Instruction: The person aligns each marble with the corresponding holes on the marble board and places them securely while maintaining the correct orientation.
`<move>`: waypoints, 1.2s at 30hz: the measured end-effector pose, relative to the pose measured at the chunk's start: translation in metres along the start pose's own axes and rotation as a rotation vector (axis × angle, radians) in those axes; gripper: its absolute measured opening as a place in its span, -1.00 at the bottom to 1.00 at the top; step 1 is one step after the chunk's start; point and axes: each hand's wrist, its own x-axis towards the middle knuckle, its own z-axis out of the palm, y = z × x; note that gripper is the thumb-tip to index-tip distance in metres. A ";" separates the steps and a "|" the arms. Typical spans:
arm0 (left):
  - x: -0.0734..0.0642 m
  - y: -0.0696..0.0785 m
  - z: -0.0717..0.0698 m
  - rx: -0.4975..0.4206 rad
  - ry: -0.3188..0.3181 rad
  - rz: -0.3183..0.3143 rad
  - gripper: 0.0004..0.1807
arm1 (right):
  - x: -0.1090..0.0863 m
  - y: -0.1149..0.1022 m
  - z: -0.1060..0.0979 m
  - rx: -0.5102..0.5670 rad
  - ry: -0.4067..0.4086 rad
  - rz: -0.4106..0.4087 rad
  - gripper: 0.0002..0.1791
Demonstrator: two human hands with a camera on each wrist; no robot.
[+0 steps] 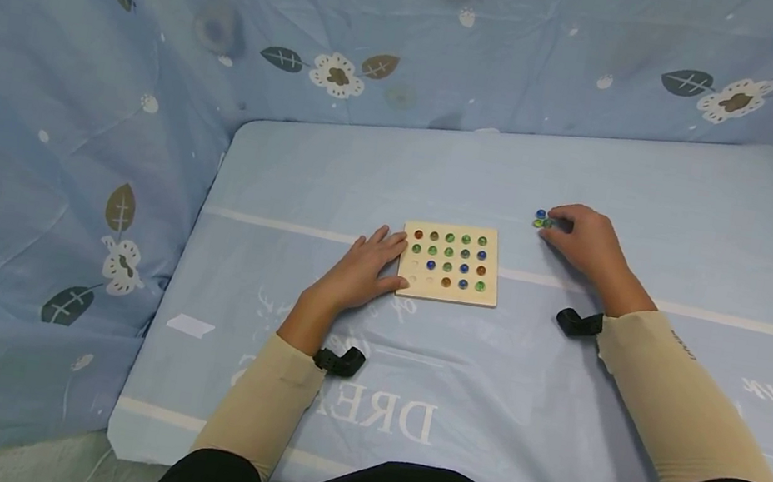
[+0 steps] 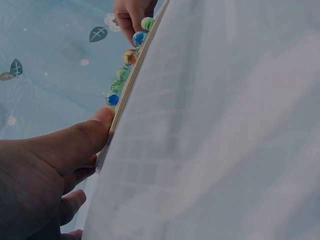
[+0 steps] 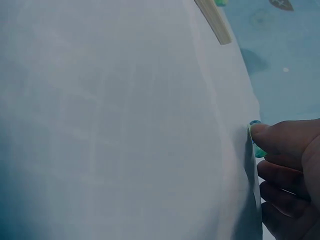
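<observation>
A square wooden board lies on the bed-like blue cloth, with green, blue and amber glass marbles in most of its hollows. Three hollows at its near left corner show bare wood. My left hand rests against the board's left side, fingers spread and fairly straight; its thumb presses the edge. To the right of the board, my right hand has thumb and forefinger curled round a green marble. Beside those fingertips sit a blue marble and another green marble.
Light blue printed cloth covers the work surface, and a flowered curtain rises behind it and on the left. Black wrist cameras sit on both forearms. A piece of white tape lies at the left.
</observation>
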 end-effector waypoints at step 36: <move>0.002 -0.002 0.001 -0.022 -0.014 -0.014 -0.17 | -0.001 0.000 0.000 0.056 0.092 -0.008 -0.59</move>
